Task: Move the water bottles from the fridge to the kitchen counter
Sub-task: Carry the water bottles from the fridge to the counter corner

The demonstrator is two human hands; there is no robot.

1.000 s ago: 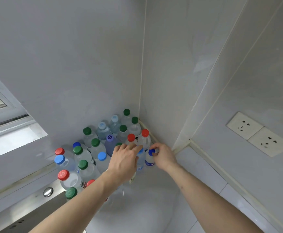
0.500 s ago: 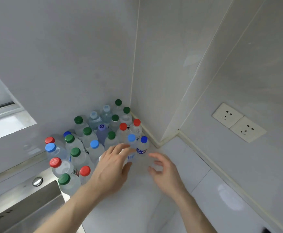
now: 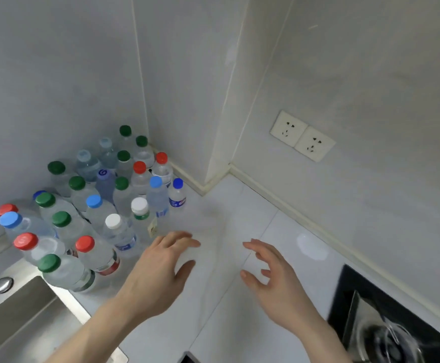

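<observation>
Both hands empty, fingers spread: left hand [image 3: 161, 271], right hand [image 3: 273, 279] above counter [image 3: 226, 205]. Bottles [image 3: 103, 205] packed upright into corner, probably saving space.

Clear, glossy plastic water bottles [image 3: 95, 226] with smooth coloured plastic caps crowd a polished white kitchen counter [image 3: 239, 218] that throws back a soft sheen. Beside them, a brushed stainless-steel sink [image 3: 25, 310] with a shiny metal button [image 3: 3, 284]. Smooth, pale wall panels [image 3: 69, 74] carry two cream plastic sockets [image 3: 302, 136]. A glossy black glass hob [image 3: 396, 323] gleams at right.
</observation>
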